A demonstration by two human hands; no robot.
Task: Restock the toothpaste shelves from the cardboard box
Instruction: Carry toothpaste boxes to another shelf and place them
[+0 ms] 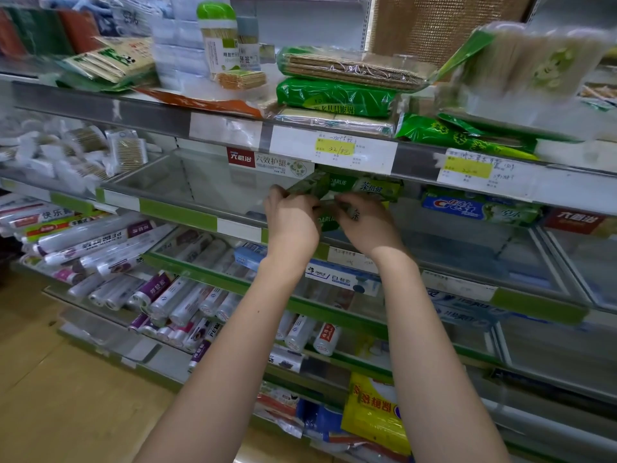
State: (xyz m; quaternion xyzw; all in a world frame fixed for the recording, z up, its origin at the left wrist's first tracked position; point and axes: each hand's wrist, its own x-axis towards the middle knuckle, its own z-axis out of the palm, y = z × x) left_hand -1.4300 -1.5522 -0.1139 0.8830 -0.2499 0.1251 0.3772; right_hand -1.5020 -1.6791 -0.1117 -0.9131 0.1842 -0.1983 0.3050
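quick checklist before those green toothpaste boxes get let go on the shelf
1. Both hands on the load: left hand and right hand grip the green Darlie boxes: ok.
2. Boxes inside the compartment, under the price rail: ok.
3. Boxes fully seated on the shelf floor: cannot tell, hands hide it.
4. Room to the left: clear bin shows open space: ok.
5. Neighbouring Crest box not pushed: looks apart, ok.
6. Cardboard box within reach: cannot tell, out of view.
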